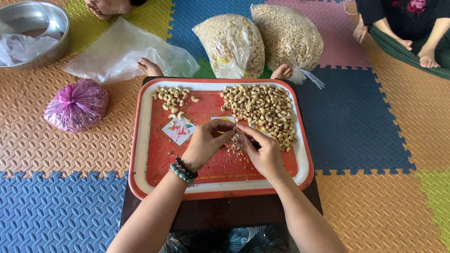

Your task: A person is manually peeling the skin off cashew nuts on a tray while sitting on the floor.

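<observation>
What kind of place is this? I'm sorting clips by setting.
Probably a home floor used for hand-sorting nuts: colourful foam mats, people sitting barefoot, a red tray of cashews under both hands, and full bags beyond.

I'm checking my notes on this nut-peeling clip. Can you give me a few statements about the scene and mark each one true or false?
1. Both hands, left hand and right hand, meet over the red tray. True.
2. The larger pile of nuts lies on the tray's left side. False: it lies on the right; the small pile is on the left.
3. Two filled clear bags stand beyond the tray. True.
4. The tied pink bag sits on the tray. False: it lies on the floor mat, left of the tray.
</observation>
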